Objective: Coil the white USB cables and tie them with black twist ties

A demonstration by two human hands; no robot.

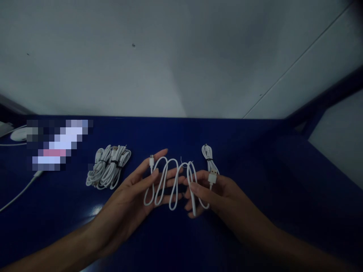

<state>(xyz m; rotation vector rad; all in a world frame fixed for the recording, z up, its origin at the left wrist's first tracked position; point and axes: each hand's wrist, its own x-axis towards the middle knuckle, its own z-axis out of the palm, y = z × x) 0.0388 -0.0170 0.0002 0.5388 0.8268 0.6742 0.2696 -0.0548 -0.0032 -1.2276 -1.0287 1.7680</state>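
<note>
A white USB cable [176, 185] hangs in loose zigzag loops between my two hands, above the blue table. My left hand [141, 185] supports the left loops on its spread fingers, the thumb pressing near the small metal plug, which points up. My right hand [212, 192] pinches the right loops between thumb and fingers. The wider USB plug [212, 178] stands up at that hand. A thin dark tie [186, 163] lies by the loops between the hands. Just beyond my right hand is a white cable bundle [208, 155], bound with a black tie.
Several bound white cable bundles [109, 166] lie together left of my left hand. Further left are a blurred-out bright device [62, 145] with a white cord [18, 198] and a white rounded object [19, 134]. A pale wall [141, 75] rises behind the blue table [159, 132].
</note>
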